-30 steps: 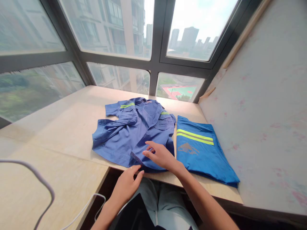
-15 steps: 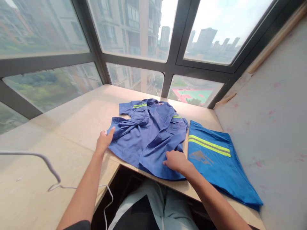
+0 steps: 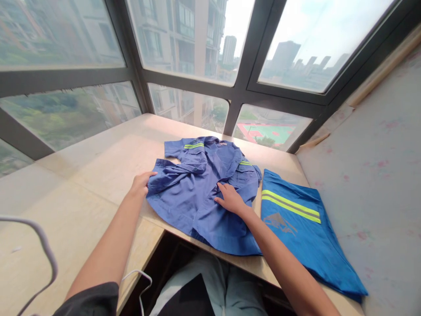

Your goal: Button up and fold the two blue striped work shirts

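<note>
A blue short-sleeved work shirt point(image 3: 177, 197) lies spread on the wooden surface, its front open and yellow-green stripes near the shoulders. At its left edge, my left hand point(image 3: 141, 182) is closed on the cloth, thumb along the top. My right hand point(image 3: 232, 199) rests on the shirt's right front panel, thumb and fingers apart, with the cloth wrinkled around the fingertips. To the right is a folded brighter blue garment point(image 3: 296, 241) with a yellow-green and grey stripe and a grey printed logo.
Windows with dark frames point(image 3: 243, 94) rise behind the wooden surface point(image 3: 98, 175). A floral-papered wall point(image 3: 378, 197) bounds the right. At the left, a white cord-like loop point(image 3: 49, 254) curves over the surface. My legs point(image 3: 243, 289) are under the cut-out front edge.
My right hand has moved up and slightly left across the shirt's front panel, and its fingers have spread. The left hand still grips the left edge. The view has shifted slightly.
</note>
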The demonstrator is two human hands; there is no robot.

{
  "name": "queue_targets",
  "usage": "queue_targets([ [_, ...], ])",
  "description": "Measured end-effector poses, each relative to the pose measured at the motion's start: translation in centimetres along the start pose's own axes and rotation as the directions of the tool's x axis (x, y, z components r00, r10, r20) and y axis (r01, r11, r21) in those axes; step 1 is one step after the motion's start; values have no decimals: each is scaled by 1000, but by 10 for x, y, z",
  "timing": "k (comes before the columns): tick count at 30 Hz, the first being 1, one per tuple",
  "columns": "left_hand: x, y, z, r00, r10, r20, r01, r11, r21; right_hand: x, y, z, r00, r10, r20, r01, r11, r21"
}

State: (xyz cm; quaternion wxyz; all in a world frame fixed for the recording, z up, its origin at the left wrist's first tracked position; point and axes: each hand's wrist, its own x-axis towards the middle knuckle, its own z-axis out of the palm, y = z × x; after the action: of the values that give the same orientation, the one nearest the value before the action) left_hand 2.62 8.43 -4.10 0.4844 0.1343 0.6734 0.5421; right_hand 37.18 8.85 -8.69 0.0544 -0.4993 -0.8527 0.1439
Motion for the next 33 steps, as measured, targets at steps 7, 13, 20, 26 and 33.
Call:
queue_targets([
  [7,-71,-40,14,789,514,337,-598,768,228,2,34,37,979,-38,-198,76,980,186],
  [13,-114,-69,20,586,22,810,-810,61,584,-1,40,40,966,-71,-249,137,955,261],
  [20,-104,-58,-4,689,14,725,-725,-3,689,-9,27,31,971,-10,-240,68,969,236],
  [26,-113,-88,1,562,322,762,-795,-44,605,-33,-19,24,977,-26,-210,56,989,139],
  [33,-111,-131,38,433,296,851,-871,-104,480,-32,-19,30,962,-5,-273,96,942,320],
])
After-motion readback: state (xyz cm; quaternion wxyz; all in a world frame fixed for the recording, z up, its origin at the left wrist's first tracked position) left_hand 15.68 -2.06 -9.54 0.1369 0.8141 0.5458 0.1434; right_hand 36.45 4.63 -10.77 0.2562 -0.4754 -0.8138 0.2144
